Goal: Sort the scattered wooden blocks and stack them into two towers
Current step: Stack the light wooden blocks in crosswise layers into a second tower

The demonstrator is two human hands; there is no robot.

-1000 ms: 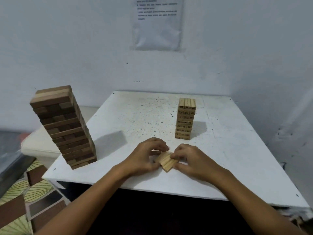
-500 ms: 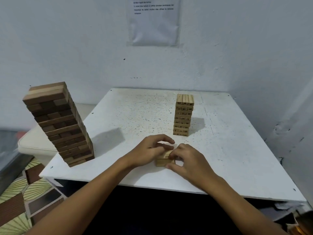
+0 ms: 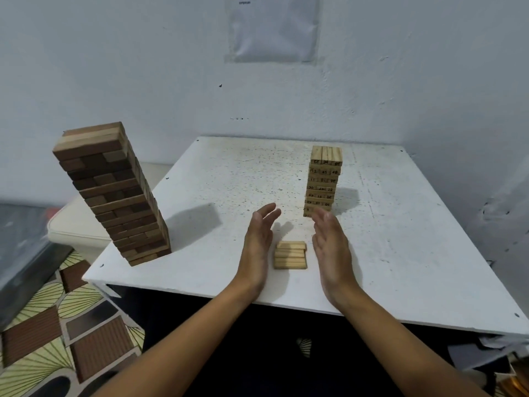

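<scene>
Left hand [image 3: 259,242] and right hand [image 3: 332,245] flat, fingers straight, grasping nothing, flanking small pale block pile [image 3: 290,255] at lower centre, apart from it. Dark tower [image 3: 114,193] at left, tall, looks finished. Pale numbered tower [image 3: 325,180] right of centre, shorter; pile likely goes there. Right fingertips hide pale tower base; pile count unclear. White table [image 3: 400,239].

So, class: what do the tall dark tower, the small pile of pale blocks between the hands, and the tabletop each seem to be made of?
Dark tower: wood, stained or naturally brown, matt, with visible grain.
Pale blocks: light unfinished-looking wood, perhaps pine, with grain lines.
Tabletop: a thin board painted white, probably; its surface is speckled and scuffed.
</scene>
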